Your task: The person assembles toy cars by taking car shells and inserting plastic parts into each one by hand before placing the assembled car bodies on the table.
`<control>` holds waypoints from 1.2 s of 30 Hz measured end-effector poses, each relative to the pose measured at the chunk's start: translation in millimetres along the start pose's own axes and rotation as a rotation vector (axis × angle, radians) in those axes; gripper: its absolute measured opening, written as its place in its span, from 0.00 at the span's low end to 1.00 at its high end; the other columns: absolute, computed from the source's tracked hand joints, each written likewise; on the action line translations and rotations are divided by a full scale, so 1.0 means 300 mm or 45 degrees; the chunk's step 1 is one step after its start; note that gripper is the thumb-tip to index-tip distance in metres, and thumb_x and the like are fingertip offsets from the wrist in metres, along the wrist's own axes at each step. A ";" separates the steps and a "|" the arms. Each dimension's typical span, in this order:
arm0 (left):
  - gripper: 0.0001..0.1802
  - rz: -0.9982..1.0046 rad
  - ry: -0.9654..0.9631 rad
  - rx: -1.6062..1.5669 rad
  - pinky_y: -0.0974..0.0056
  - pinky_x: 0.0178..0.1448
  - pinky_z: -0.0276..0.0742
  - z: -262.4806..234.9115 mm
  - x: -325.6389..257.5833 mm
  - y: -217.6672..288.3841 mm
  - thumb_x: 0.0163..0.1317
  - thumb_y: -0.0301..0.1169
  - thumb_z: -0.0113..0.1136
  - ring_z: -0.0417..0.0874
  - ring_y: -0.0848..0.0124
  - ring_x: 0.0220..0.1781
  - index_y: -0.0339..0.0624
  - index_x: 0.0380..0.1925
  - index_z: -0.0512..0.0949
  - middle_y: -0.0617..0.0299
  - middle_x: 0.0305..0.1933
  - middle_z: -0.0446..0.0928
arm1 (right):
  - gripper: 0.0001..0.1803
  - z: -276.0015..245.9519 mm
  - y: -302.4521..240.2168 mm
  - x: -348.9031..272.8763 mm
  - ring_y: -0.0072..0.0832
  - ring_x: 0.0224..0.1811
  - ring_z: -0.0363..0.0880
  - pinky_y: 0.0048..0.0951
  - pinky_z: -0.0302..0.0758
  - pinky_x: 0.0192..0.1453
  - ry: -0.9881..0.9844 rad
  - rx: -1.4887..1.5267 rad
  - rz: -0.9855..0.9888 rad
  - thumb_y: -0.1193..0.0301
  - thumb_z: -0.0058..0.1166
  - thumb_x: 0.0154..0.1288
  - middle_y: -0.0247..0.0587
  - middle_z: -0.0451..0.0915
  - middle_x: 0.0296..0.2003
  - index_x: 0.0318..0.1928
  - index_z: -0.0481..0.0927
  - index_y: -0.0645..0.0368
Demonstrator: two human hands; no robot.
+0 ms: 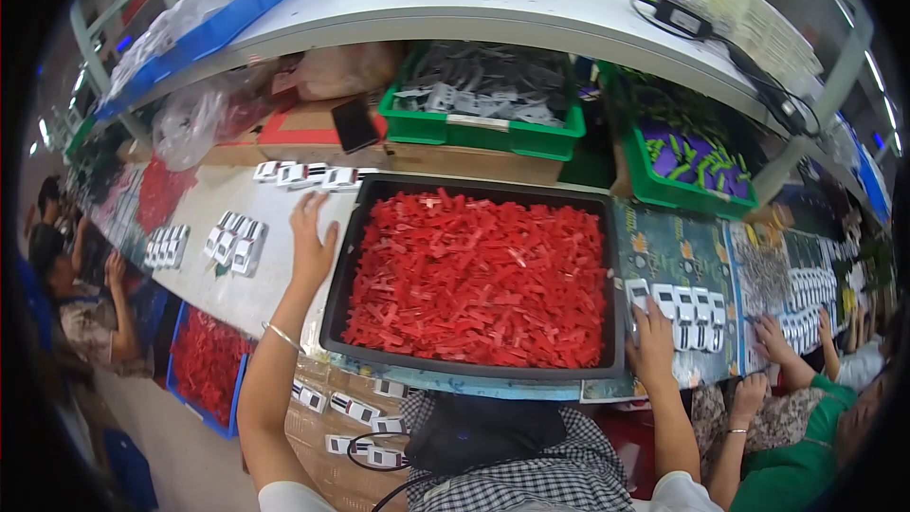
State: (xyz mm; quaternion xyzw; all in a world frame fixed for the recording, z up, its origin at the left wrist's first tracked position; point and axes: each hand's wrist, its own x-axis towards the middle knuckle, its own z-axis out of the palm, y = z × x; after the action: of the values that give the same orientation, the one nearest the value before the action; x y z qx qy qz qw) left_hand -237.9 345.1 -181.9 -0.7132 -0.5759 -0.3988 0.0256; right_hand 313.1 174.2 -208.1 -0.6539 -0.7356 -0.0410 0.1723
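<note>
My left hand is raised over the white tabletop, left of the black tray. Its fingers are apart and hold nothing. Just beyond its fingertips stands a row of small white car-shaped pieces with dark windows. On the tray's right side, my right hand has its fingers closed around a white car-shaped piece, partly covered by them. Several more white pieces stand side by side next to it. Between my hands lies the black tray, filled with red plastic pieces.
Farther back are a green bin of grey parts and another green bin of purple and green parts. A dark phone lies left of them. White pieces rest on cardboard near my lap. Co-workers sit on both sides.
</note>
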 end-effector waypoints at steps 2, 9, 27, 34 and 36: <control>0.27 0.077 -0.186 -0.148 0.53 0.71 0.56 0.022 0.001 0.211 0.56 0.22 0.59 0.61 0.48 0.66 0.43 0.58 0.69 0.45 0.64 0.62 | 0.26 0.009 0.020 0.001 0.51 0.54 0.72 0.43 0.69 0.58 0.224 0.079 -0.005 0.80 0.54 0.55 0.55 0.71 0.57 0.57 0.71 0.63; 0.23 0.330 -0.528 -0.490 0.52 0.69 0.59 0.124 -0.052 0.573 0.58 0.25 0.60 0.62 0.50 0.65 0.43 0.55 0.71 0.49 0.62 0.65 | 0.16 -0.052 0.083 0.015 0.23 0.39 0.77 0.24 0.71 0.43 0.686 0.818 0.580 0.79 0.39 0.70 0.41 0.81 0.41 0.53 0.77 0.67; 0.13 -0.525 -0.780 -1.367 0.70 0.37 0.78 0.337 0.086 0.535 0.68 0.35 0.54 0.81 0.77 0.36 0.41 0.48 0.75 0.65 0.36 0.80 | 0.12 0.020 -0.441 0.500 0.41 0.44 0.76 0.38 0.73 0.46 0.182 0.624 -0.548 0.73 0.60 0.56 0.38 0.75 0.41 0.42 0.78 0.55; 0.25 -0.913 -0.596 -1.987 0.59 0.46 0.82 0.337 0.110 0.505 0.72 0.50 0.42 0.83 0.66 0.42 0.42 0.53 0.73 0.58 0.45 0.80 | 0.07 0.111 -0.477 0.492 0.35 0.41 0.74 0.37 0.70 0.41 0.108 0.215 -0.729 0.72 0.62 0.52 0.35 0.73 0.33 0.34 0.80 0.54; 0.22 -0.931 -0.546 -1.987 0.60 0.46 0.81 0.365 0.100 0.489 0.72 0.49 0.43 0.83 0.69 0.43 0.44 0.52 0.73 0.61 0.45 0.80 | 0.07 0.067 -0.495 0.500 0.34 0.40 0.74 0.36 0.69 0.41 0.201 0.341 -0.716 0.72 0.62 0.52 0.35 0.73 0.33 0.33 0.79 0.55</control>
State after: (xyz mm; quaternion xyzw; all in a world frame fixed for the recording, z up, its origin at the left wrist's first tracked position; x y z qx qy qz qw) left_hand -54.7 374.1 -176.5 -0.3582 -0.3243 -0.5187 -0.7053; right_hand 151.1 301.2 -156.4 -0.3913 -0.8706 -0.0404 0.2953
